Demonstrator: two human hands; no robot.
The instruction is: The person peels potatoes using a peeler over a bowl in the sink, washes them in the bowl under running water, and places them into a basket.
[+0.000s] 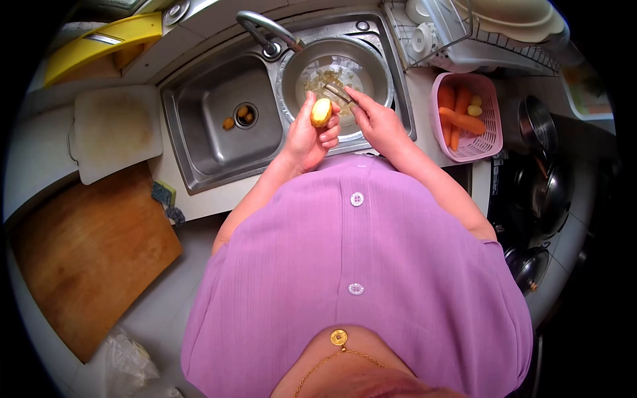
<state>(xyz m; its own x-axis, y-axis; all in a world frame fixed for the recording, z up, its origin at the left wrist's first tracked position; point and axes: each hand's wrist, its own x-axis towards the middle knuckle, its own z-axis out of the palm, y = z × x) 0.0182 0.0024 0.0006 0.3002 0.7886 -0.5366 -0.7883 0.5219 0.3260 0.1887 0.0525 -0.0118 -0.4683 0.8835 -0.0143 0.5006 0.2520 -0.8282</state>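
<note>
Over the near edge of a steel basin (383,69), my left hand (308,139) holds a partly peeled potato (322,111), its pale flesh facing up. My right hand (381,123) grips a metal peeler (338,93), whose head is just right of the potato, above the basin. Water and brown peelings (318,81) lie in the basin, which sits in the right sink bowl. Small unpeeled potatoes (228,123) rest around the drain of the left sink bowl (199,149).
A pink basket (491,126) with carrots (464,123) and small peeled potatoes stands at right. The faucet (265,26) arches behind the basin. A dish rack (431,50), white cutting board (118,129), wooden board (99,245), sponge (164,194) and pans (551,192) surround the sink.
</note>
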